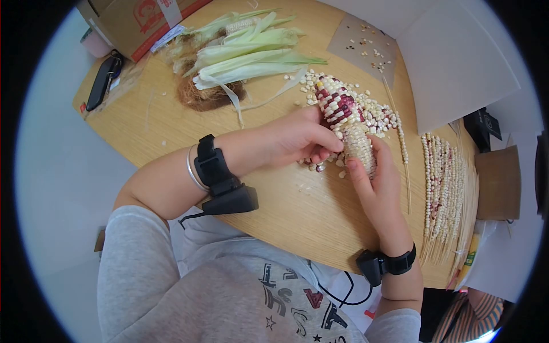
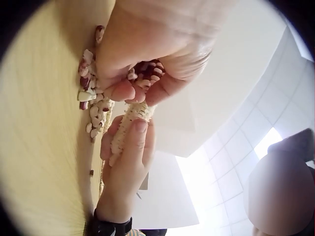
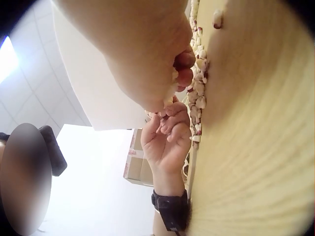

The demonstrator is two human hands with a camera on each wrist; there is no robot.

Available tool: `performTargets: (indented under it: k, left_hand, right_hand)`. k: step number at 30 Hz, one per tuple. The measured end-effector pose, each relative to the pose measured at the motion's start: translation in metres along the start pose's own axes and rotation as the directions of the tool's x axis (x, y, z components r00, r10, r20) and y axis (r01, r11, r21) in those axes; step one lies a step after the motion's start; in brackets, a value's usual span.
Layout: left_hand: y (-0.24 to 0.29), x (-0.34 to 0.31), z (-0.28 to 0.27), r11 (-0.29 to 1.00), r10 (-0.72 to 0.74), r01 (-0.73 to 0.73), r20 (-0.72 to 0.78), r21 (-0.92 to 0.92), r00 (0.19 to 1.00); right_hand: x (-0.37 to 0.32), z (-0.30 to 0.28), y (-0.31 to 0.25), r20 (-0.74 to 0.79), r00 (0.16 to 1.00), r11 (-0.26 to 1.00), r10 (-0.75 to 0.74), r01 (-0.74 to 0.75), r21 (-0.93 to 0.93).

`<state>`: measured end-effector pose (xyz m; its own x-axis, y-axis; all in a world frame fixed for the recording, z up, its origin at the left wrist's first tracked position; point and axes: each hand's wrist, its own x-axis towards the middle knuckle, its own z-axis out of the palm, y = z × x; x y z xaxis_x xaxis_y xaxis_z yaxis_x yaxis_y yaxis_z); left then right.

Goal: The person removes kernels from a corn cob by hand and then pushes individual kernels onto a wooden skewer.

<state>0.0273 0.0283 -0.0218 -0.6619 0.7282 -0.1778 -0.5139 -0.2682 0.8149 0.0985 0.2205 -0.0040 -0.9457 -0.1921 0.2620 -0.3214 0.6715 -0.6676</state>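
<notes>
Both hands hold one ear of corn (image 1: 337, 107) over the table. White and dark red kernels still cover its far half, while the near half is stripped to pale cob. My left hand (image 1: 303, 137) grips it from the left side, thumb at the border between kernels and bare cob. Around the bare end, my right hand (image 1: 382, 183) has its thumb on top and fingers on the far side. In the left wrist view the bare cob (image 2: 129, 120) shows between the two hands. Loose kernels (image 1: 382, 120) lie in a heap beneath and beside the ear.
Ears in green husks (image 1: 251, 63) with brown silk lie at the back left, near a cardboard box (image 1: 143, 26). A kernel-threaded stick (image 1: 401, 137) lies right of the heap. More threaded sticks (image 1: 443, 188) line the right edge. A grey sheet (image 1: 360, 48) holds scattered kernels.
</notes>
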Motion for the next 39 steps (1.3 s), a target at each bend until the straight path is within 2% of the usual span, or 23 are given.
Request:
performTargets:
  k: [3,7,9,12,15,22,28,30,33,37,39]
  left_hand:
    - [0.004,-0.002,0.005,0.999,0.034,-0.034,0.03,-0.01,0.999]
    - [0.003,-0.001,-0.002,0.999,-0.019,0.02,0.032,-0.031,0.999]
    - [0.004,-0.002,-0.001,0.975,-0.045,0.05,0.031,-0.215,0.999]
    - [0.005,-0.002,0.001,0.987,0.004,-0.001,0.023,-0.161,1.0]
    - [0.006,-0.001,0.004,0.996,0.013,-0.016,-0.035,-0.085,0.999]
    - [0.006,-0.002,0.003,0.999,0.013,-0.014,-0.043,-0.042,0.999]
    - [0.005,-0.001,0.003,1.0,0.005,-0.006,-0.034,-0.028,0.999]
    - [0.006,-0.002,0.003,1.0,0.0,0.001,-0.032,0.017,0.999]
    - [0.002,0.002,0.001,1.0,-0.005,0.004,-0.062,-0.019,0.998]
    - [0.003,0.001,0.003,1.0,-0.012,0.013,-0.087,0.012,0.996]
    - [0.003,0.0,0.005,0.996,0.01,-0.007,-0.03,0.084,1.0]
  right_hand:
    - [0.001,-0.003,-0.005,0.041,0.997,0.996,0.06,-0.063,0.061]
    - [0.001,-0.003,-0.005,0.044,0.998,0.998,0.032,-0.034,0.046]
    - [0.001,-0.002,-0.006,0.082,0.983,0.933,0.163,-0.181,0.311]
    - [0.0,0.001,0.006,0.093,0.972,0.887,0.217,-0.236,0.398]
    - [0.0,0.001,0.004,0.091,0.976,0.889,0.198,-0.217,0.403]
    - [-0.001,0.0,-0.004,0.113,0.975,0.906,0.194,-0.222,0.36]
    - [-0.001,-0.002,-0.009,0.107,0.98,0.96,0.17,-0.189,0.206]
    - [-0.001,0.0,-0.006,0.034,0.998,0.998,0.05,-0.051,0.039]
    - [-0.002,0.003,0.001,-0.003,1.0,1.0,-0.015,0.015,-0.001]
    - [-0.001,0.001,-0.001,0.009,1.0,0.999,0.013,-0.014,0.029]
    - [0.0,0.001,-0.002,0.044,0.995,0.988,0.094,-0.099,0.12]
